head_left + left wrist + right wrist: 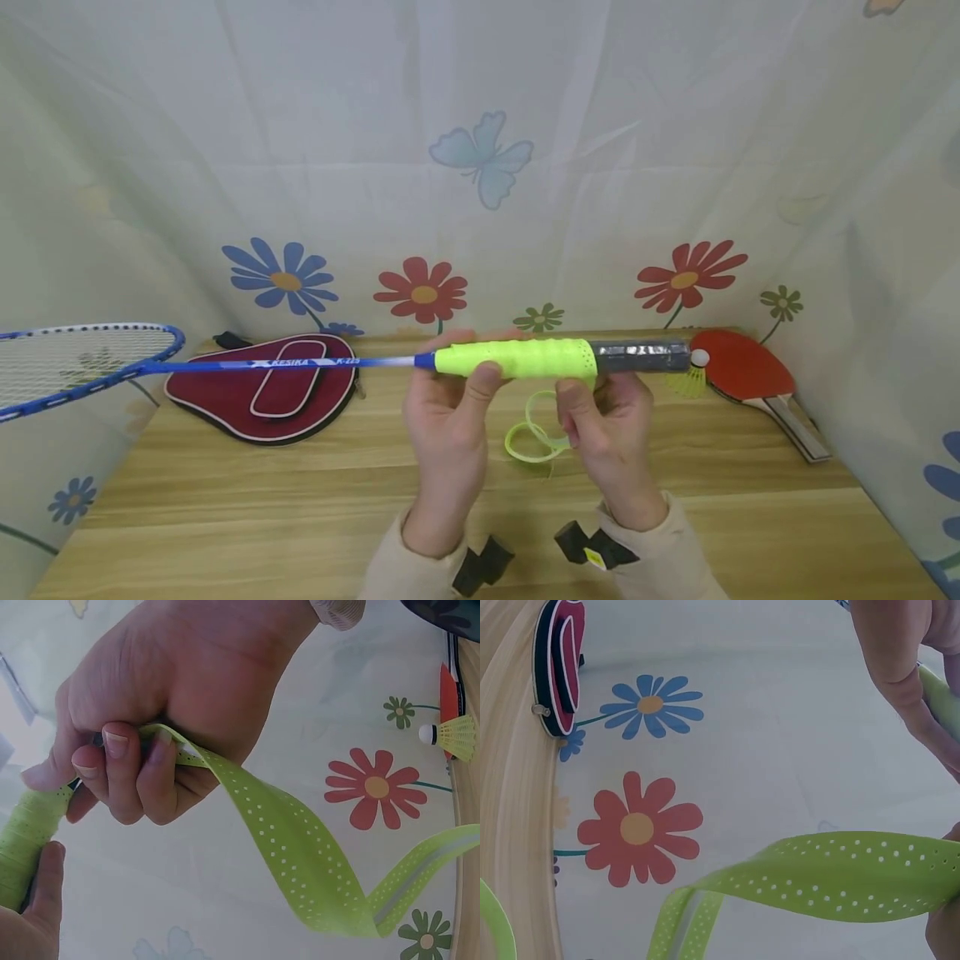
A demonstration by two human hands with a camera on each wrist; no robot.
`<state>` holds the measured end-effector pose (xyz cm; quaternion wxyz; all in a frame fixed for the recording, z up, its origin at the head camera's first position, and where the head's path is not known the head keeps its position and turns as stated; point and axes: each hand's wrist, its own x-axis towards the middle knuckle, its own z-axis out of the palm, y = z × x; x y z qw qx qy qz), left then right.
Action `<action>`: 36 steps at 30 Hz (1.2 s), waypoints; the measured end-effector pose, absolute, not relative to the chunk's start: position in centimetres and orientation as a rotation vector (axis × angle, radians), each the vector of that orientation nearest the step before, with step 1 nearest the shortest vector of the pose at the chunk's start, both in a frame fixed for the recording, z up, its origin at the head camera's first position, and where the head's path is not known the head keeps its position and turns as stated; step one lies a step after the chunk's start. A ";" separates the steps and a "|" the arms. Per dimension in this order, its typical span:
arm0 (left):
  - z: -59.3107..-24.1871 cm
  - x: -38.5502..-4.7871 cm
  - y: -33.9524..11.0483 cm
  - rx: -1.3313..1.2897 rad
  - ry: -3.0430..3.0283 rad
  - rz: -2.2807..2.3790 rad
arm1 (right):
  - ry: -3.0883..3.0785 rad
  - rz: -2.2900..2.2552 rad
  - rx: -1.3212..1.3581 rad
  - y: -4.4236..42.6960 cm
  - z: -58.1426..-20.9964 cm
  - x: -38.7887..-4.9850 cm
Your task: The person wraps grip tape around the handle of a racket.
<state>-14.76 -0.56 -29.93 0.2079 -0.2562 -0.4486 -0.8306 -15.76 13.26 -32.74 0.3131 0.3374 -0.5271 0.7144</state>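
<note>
A blue badminton racket (300, 363) is held level above the table, its handle partly wrapped in yellow-green perforated tape (525, 358); the dark handle end (641, 357) is uncovered. My left hand (452, 433) grips the wrapped part near the shaft, thumb in front. At the edge of the wrapping, my right hand (611, 442) pinches the tape and supports the handle. In the left wrist view, loose tape (289, 840) hangs twisted from the curled fingers of my right hand (180, 690). The same strip (840, 877) crosses the right wrist view. Loops of tape (531, 458) hang below my hands.
A dark red racket case (217, 400) lies at the left on the wooden table (262, 508). At the right are a red table tennis paddle (750, 367) and a yellow shuttlecock (688, 382). A flowered curtain (360, 208) stands behind and along both sides.
</note>
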 end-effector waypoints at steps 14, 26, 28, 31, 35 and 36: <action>-29.9 -14.7 -0.4 -0.595 -1.188 -2.320 | -1.268 2.042 1.035 12.7 -33.1 -15.7; -30.2 -14.7 -0.2 -0.557 -1.171 -2.326 | -1.294 1.830 1.030 12.8 -32.8 -16.3; -30.3 -14.9 -0.1 -0.597 -1.174 -2.312 | -1.291 1.820 1.014 12.7 -32.7 -16.2; -30.4 -15.0 0.2 -0.726 -1.189 -2.285 | -1.287 1.831 0.961 12.7 -32.6 -16.1; -30.3 -15.1 0.7 -0.978 -1.124 -2.295 | -1.273 1.877 0.902 12.8 -32.5 -15.8; -30.2 -15.1 0.7 -1.034 -1.094 -2.300 | -1.282 1.888 0.893 12.9 -32.5 -15.8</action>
